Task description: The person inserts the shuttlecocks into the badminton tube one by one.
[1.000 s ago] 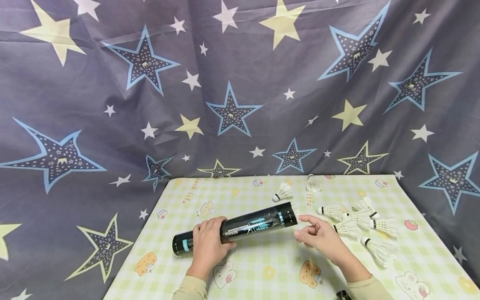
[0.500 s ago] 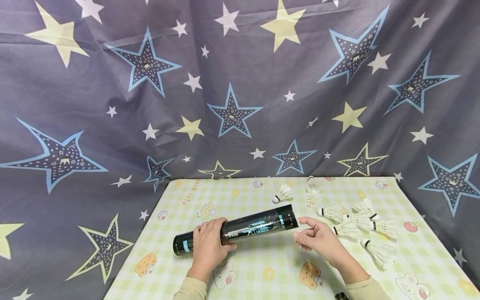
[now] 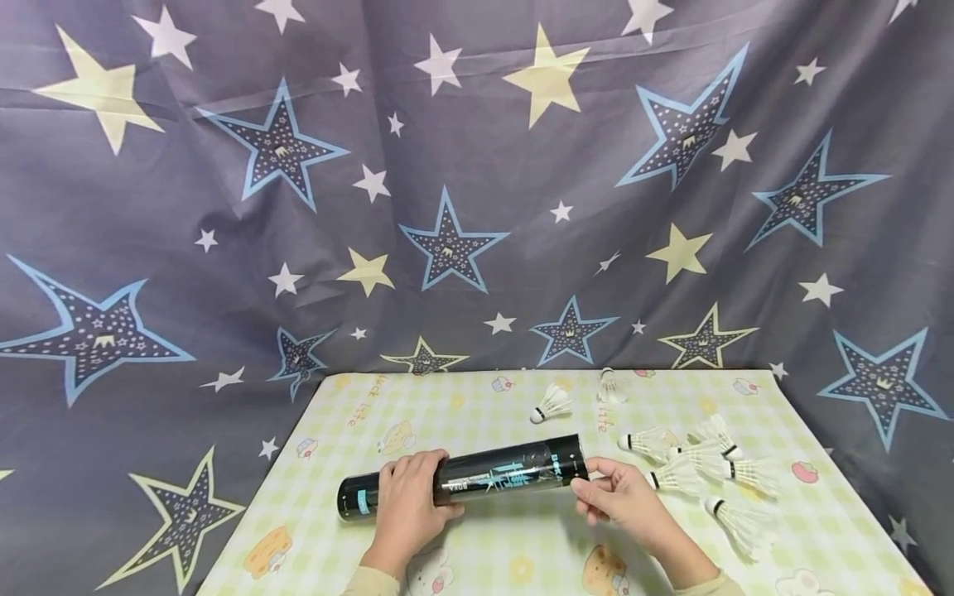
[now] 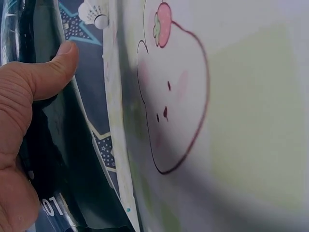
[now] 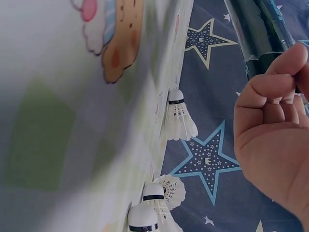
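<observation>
My left hand (image 3: 408, 501) grips a black shuttlecock tube (image 3: 499, 473) with blue lettering, held at a slant over the table. In the left wrist view the thumb (image 4: 60, 65) lies along the tube's dark side. At the tube's right end, my right hand (image 3: 624, 501) has its index finger at the mouth and its thumb by the rim. The right wrist view shows its other fingers (image 5: 277, 112) curled. What sits inside the mouth is hidden, so whether these fingers pinch anything is unclear. Several white feather shuttlecocks (image 3: 738, 523) lie to the right of this hand.
Farther back, one shuttlecock (image 3: 551, 403) lies behind the tube and another (image 3: 611, 387) near the table's rear edge. A green checked cloth with cartoon prints covers the table (image 3: 522, 538). Behind it hangs a dark curtain (image 3: 462, 165) with stars.
White feathers showing at the tube's mouth a second ago are now out of sight. My right hand has come closer to the rim. The left hand keeps its grip, and the head view has tilted up slightly.
</observation>
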Demonstrator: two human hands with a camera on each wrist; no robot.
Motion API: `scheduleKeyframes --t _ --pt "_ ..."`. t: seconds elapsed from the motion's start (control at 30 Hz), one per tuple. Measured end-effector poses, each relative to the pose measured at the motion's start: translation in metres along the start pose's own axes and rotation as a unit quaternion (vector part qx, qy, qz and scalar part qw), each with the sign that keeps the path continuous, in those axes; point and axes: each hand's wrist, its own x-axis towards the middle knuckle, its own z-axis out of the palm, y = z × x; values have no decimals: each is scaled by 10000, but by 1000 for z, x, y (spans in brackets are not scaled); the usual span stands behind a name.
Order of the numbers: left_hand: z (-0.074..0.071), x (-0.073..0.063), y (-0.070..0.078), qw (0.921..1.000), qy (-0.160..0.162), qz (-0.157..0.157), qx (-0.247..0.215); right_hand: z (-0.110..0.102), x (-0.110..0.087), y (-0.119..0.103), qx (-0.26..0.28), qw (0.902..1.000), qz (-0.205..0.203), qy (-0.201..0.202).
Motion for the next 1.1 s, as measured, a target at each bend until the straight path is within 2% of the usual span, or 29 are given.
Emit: scheduleKeyframes --t 0.2,0.37,0.5,0.63,0.73,0.8,0.87,0.93,1.03,1.1 --pt "0 -3 -2 9993 -102 144 343 2 0 7 -105 9993 -165 -308" --pt "1 -1 1 9981 6 443 437 0 -1 7 -352 9986 -213 -339" --pt "2 2 6 9974 75 608 383 -2 -2 6 -382 9988 -117 -297" --pt "5 4 8 9975 68 628 316 -4 -4 6 -394 9989 -58 -246" --pt "6 3 9 9978 105 613 237 -12 -8 3 -616 9980 -85 -61" --pt "7 3 10 9980 134 598 168 -25 -12 -2 -886 9958 -103 207" --pt "7 3 12 9983 141 562 117 -43 -19 -9 -1227 9904 -124 625" --pt "8 3 12 9986 121 501 68 -65 -28 -15 -1559 9806 -116 1181" --pt "8 3 14 9991 88 400 62 -97 -41 -18 -2254 9522 -10 2061" --pt "8 3 15 9993 65 376 63 -115 -48 -15 -2698 9312 158 2445"
